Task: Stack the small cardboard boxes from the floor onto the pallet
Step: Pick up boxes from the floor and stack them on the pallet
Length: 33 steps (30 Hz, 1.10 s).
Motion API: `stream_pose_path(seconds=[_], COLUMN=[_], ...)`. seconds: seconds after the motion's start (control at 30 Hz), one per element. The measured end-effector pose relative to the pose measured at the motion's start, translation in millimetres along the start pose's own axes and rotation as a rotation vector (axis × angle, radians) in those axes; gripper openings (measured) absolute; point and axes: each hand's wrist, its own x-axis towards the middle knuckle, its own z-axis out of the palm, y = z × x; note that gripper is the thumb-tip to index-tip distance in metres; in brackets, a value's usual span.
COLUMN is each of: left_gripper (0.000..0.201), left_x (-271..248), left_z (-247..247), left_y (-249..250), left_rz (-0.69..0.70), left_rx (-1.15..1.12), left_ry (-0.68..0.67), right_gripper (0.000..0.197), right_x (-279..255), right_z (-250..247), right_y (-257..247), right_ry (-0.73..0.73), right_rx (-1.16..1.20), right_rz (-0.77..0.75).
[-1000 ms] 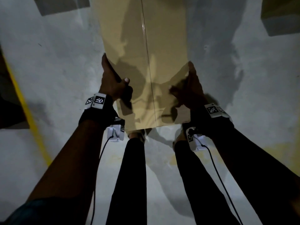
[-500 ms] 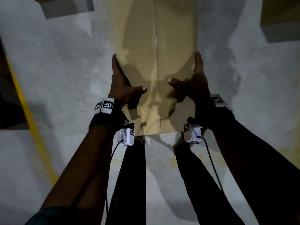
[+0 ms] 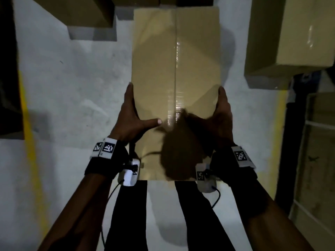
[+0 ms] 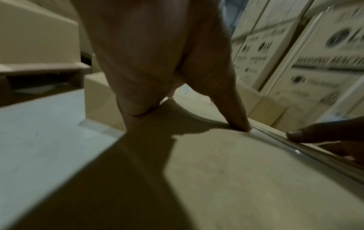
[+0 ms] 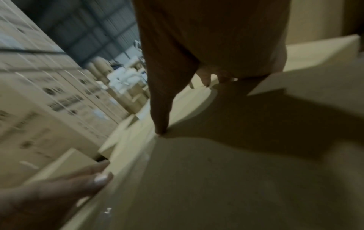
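A plain brown cardboard box (image 3: 175, 60) with a taped centre seam hangs above the grey floor in front of my legs. My left hand (image 3: 132, 113) grips its left edge, thumb lying across the top, fingers down the side. My right hand (image 3: 222, 113) grips the right edge the same way. A head shadow darkens the box's near right part. In the left wrist view my left hand (image 4: 167, 62) presses its thumb on the box top (image 4: 236, 179) beside the tape. In the right wrist view my right hand (image 5: 206, 46) does likewise on the box (image 5: 216, 186).
More brown boxes stand on the floor at the top left (image 3: 76, 11) and the right (image 3: 290, 33). A yellow floor line (image 3: 30, 142) runs down the left. Tall printed cartons (image 4: 295, 54) are stacked beyond. A low wooden frame (image 4: 39, 73), perhaps a pallet, carries boxes at the left.
Both hands have carried the box forward, away from my legs. Its far end and the neighbouring boxes have come into view.
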Motion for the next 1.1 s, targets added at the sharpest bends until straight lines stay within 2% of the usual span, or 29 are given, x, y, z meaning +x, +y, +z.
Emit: stream_pose_path(seconds=[0.07,0.2,0.43,0.6,0.73,0.87,0.97,1.1], left_gripper=[0.142,0.142,0.14,0.14,0.14,0.141,0.137,0.135], left_x=[-24,-73,-176,-239,-280,-315,-340,-368], left_z=[-20,-66,-156,-212,-245,-258,-248,-220], left_y=[31,86,180,226,258,283,295,304], left_rz=[0.031,0.08,0.186,0.297,0.374,0.372,0.391,0.378], left_rx=[0.002,-0.038,-0.12,-0.148,-0.176,-0.17,-0.196,-0.238], left_ry=[0.017,0.063,0.184,0.322,0.448,0.599,0.738,0.921], right_gripper=[0.118,0.122,0.122,0.123,0.122,0.12,0.12,0.121], right_x=[-20,-56,-154,-206,-231,-236,-230,-219], right_z=[-25,-70,-126,-151,-169,-188,-198,-210], right_y=[-38,-113,-247,-335,-386,-416,-430,-442], right_ry=[0.029,-0.017,0.077,0.114,0.063,-0.015,-0.08,-0.156], right_rx=[-0.044,-0.02,0.055,0.069,0.096,0.098,0.082,0.06], right_rz=[-0.062,-0.034,-0.192,-0.315,-0.445,-0.62,-0.771,-0.893])
